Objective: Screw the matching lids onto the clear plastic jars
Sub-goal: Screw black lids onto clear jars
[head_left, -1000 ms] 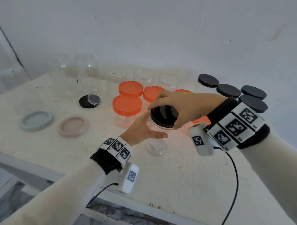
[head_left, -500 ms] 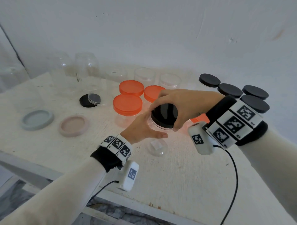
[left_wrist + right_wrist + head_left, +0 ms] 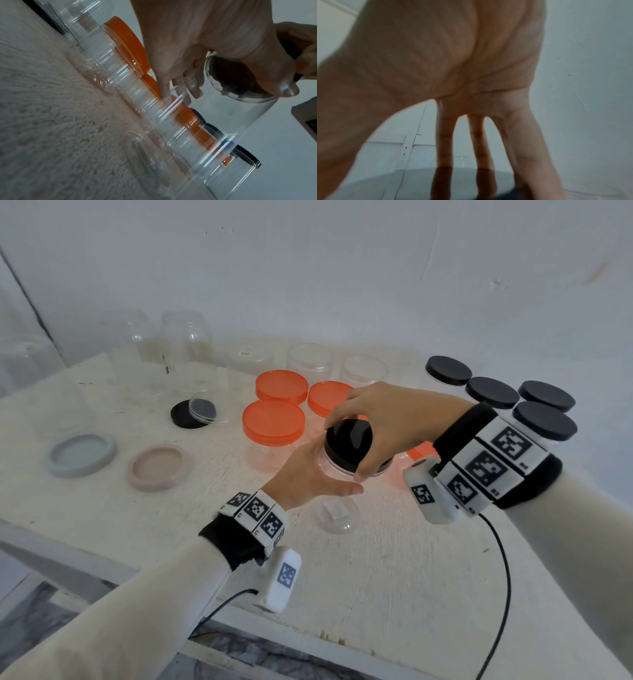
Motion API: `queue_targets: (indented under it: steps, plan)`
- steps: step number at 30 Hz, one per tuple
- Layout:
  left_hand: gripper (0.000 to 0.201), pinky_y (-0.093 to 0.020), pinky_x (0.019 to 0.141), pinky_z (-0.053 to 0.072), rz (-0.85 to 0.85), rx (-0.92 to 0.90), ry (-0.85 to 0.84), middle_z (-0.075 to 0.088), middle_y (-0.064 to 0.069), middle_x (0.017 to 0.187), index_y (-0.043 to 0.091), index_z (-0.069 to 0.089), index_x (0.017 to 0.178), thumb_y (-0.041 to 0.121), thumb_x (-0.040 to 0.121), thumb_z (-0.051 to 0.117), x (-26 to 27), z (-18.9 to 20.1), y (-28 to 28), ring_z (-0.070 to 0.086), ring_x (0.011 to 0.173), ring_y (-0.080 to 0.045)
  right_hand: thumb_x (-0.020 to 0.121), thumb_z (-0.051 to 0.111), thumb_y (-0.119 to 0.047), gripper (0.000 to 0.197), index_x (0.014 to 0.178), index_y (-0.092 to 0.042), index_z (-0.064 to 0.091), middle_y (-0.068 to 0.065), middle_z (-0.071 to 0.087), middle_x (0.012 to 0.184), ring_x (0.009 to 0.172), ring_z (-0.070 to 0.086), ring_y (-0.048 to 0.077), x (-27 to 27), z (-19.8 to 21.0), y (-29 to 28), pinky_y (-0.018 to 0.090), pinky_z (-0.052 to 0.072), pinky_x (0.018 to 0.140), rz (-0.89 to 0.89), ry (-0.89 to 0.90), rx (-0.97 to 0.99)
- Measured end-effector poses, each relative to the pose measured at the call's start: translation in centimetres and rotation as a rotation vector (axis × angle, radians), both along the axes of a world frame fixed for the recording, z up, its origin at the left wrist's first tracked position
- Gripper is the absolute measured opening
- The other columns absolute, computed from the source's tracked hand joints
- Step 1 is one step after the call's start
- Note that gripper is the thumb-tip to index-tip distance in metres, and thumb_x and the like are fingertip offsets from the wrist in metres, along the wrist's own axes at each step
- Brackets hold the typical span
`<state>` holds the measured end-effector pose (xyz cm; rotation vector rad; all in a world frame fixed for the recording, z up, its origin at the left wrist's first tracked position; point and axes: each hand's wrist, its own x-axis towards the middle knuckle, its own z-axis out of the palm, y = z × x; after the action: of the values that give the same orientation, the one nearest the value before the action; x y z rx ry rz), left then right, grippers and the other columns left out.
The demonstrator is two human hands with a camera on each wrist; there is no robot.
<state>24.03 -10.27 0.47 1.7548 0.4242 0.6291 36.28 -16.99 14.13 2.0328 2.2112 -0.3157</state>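
White bench [image 3: 376, 570], jars in rows at the back. Clear jar [image 3: 337, 508] upright at bench center. Left hand [image 3: 308, 474] wraps its side; right hand [image 3: 387, 422] grips black lid [image 3: 349, 440] on top of it.

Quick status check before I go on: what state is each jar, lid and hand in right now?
Held jar: upright, black lid on top.
Black lid: gripped at its rim by right hand.
Left hand: wrapped round the held jar.
Orange-lidded jars: capped.
Black-lidded jars: capped, far right.
Back-row jars: open, no lids.
Blue lid and pink lid: loose on table.
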Motion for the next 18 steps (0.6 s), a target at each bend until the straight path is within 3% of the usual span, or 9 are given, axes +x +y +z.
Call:
queue_targets:
  steps: [3,6,8,10,12,14,15,17,18]
  plan:
    - [0.079,-0.018,0.098,0.041,0.007,-0.002,-0.012,0.062,0.013,0.119,0.034,0.05,0.12,0.039,0.048,0.082,0.0,0.0,-0.1,0.053,0.115,0.0,0.057,0.078,-0.051,0.067,0.117,-0.033,0.055,-0.013,0.048,0.095,0.092,0.047,0.01,-0.2,-0.3,-0.1,0.024,0.045,0.07,-0.022,-0.016,0.046]
    - [0.081,-0.028,0.101,0.042,0.021,-0.012,-0.03,0.063,0.009,0.119,0.03,0.05,0.123,0.036,0.049,0.083,0.1,-0.3,-0.2,0.055,0.116,-0.005,0.06,0.074,-0.057,0.063,0.112,-0.025,0.059,-0.014,0.049,0.085,0.086,0.051,0.013,-0.5,-0.5,-0.4,0.024,0.046,0.064,-0.066,-0.035,0.108]
    - [0.082,-0.031,0.1,0.043,0.02,-0.008,-0.038,0.063,0.008,0.119,0.028,0.05,0.124,0.035,0.05,0.083,0.1,-0.5,-0.3,0.055,0.116,-0.006,0.063,0.071,-0.061,0.063,0.106,-0.015,0.062,-0.004,0.058,0.086,0.08,0.056,0.017,-0.8,-0.8,-0.6,0.026,0.046,0.06,-0.104,-0.072,0.14]
    - [0.083,-0.021,0.096,0.043,0.03,0.013,-0.032,0.063,0.011,0.117,0.028,0.05,0.124,0.039,0.049,0.082,0.0,-0.4,-0.5,0.055,0.113,-0.002,0.067,0.066,-0.063,0.063,0.095,-0.006,0.064,0.007,0.063,0.083,0.063,0.054,0.017,-1.3,-1.1,-0.6,0.024,0.04,0.05,-0.123,-0.122,0.165]
    - [0.083,-0.011,0.09,0.041,0.027,0.033,-0.025,0.062,0.016,0.115,0.029,0.049,0.124,0.042,0.049,0.081,-0.1,-0.2,-0.4,0.055,0.111,0.002,0.068,0.063,-0.067,0.066,0.087,-0.003,0.063,0.007,0.061,0.075,0.052,0.046,0.015,-1.8,-1.1,-0.5,0.024,0.034,0.045,-0.152,-0.152,0.183]
    - [0.083,-0.008,0.088,0.04,0.004,0.032,-0.009,0.062,0.017,0.115,0.028,0.049,0.125,0.039,0.05,0.082,-0.2,-0.1,-0.2,0.054,0.111,0.004,0.069,0.06,-0.071,0.071,0.097,-0.006,0.062,0.006,0.06,0.081,0.062,0.051,0.017,-1.7,-0.6,-0.6,0.026,0.037,0.051,-0.163,-0.173,0.128]
    - [0.081,-0.008,0.089,0.04,-0.01,0.035,0.011,0.062,0.017,0.116,0.029,0.05,0.125,0.035,0.052,0.084,-0.3,0.0,0.1,0.053,0.111,0.005,0.069,0.06,-0.07,0.072,0.111,-0.011,0.058,0.005,0.06,0.093,0.076,0.054,0.018,-1.5,-0.3,-0.5,0.027,0.041,0.059,-0.155,-0.175,0.046]
    - [0.075,-0.008,0.088,0.039,-0.044,0.048,0.054,0.06,0.02,0.114,0.039,0.049,0.118,0.022,0.056,0.087,-0.4,0.2,0.6,0.051,0.109,0.012,0.07,0.068,-0.06,0.082,0.139,-0.033,0.032,-0.002,0.048,0.12,0.106,0.049,0.019,-1.1,0.6,-0.5,0.032,0.046,0.081,-0.091,-0.148,-0.164]
    - [0.072,-0.006,0.087,0.039,-0.063,0.049,0.069,0.059,0.022,0.112,0.043,0.047,0.114,0.018,0.058,0.085,-0.5,0.3,0.8,0.051,0.107,0.014,0.07,0.073,-0.053,0.088,0.142,-0.042,0.023,-0.005,0.041,0.125,0.112,0.044,0.018,-1.0,0.9,-0.5,0.037,0.045,0.089,-0.047,-0.137,-0.228]
